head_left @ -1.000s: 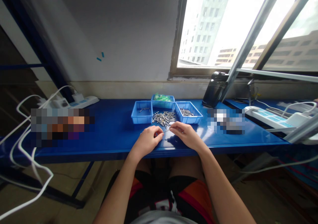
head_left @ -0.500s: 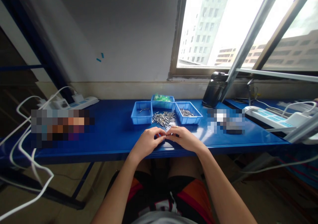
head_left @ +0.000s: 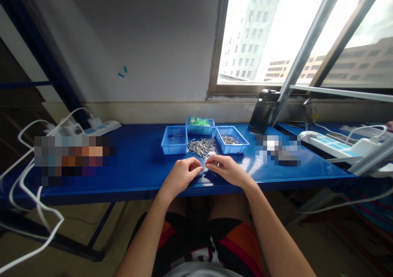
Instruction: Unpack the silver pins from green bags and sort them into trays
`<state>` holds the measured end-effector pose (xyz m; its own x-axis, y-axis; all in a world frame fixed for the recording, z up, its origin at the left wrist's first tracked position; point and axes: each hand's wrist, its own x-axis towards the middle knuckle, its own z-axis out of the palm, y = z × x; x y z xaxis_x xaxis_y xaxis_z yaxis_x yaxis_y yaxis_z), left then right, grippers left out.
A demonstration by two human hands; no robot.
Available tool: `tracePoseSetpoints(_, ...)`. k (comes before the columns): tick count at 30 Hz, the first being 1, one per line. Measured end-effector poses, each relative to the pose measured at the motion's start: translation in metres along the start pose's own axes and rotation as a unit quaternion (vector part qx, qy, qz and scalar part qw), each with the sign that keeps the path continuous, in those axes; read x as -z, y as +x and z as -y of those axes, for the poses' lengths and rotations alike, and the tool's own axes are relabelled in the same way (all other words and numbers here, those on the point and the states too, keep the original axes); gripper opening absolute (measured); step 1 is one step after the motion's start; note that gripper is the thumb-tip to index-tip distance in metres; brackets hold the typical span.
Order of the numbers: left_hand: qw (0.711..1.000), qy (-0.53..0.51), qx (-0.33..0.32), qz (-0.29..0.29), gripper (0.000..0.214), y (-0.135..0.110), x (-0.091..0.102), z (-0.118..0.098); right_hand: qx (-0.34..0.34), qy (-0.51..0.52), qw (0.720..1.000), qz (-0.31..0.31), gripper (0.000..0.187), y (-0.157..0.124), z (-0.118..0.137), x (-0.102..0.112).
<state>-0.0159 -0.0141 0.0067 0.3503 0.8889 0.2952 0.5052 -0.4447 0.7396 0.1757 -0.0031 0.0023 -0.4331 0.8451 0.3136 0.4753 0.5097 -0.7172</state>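
Observation:
Over the near part of the blue table, my left hand and my right hand meet almost tip to tip. Both are closed in a pinch, with a small metal pin just showing between the fingertips; its details are too small to make out. Just beyond the fingers lies a loose pile of thin metal pins. To the left of the pile, a blue bin holds a few pins. On the right, another blue bin contains many more.
Behind the pile stands a third blue bin with green plastic bags. A black bottle is at the back right. Power strips with white cables lie on the left, and another power strip is at the right. Blurred items flank the workspace.
My fingertips have parted slightly, so a sliver of metal shows between them. The view has shifted a little; the bins and pile look the same.

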Motion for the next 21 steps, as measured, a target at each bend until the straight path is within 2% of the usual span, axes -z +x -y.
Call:
tracePoseSetpoints(5, 1.000, -0.007, 0.001, -0.006, 0.022, 0.0005, 0.0003, 0.0004, -0.003, -0.004, 1.000, 0.004, 0.020, 0.0003, -0.0025, -0.0015)
tracePoseSetpoints(16, 0.999, 0.007, 0.000, -0.033, 0.029, -0.0006, 0.0013, -0.0021, -0.021, -0.004, 0.997, -0.077, 0.021, 0.0007, -0.0035, -0.0018)
tracePoseSetpoints(21, 0.999, 0.007, 0.010, -0.050, 0.031, 0.0001, 0.0004, -0.0001, -0.015, -0.014, 0.997, -0.076, 0.021, 0.0008, -0.0025, -0.0018)
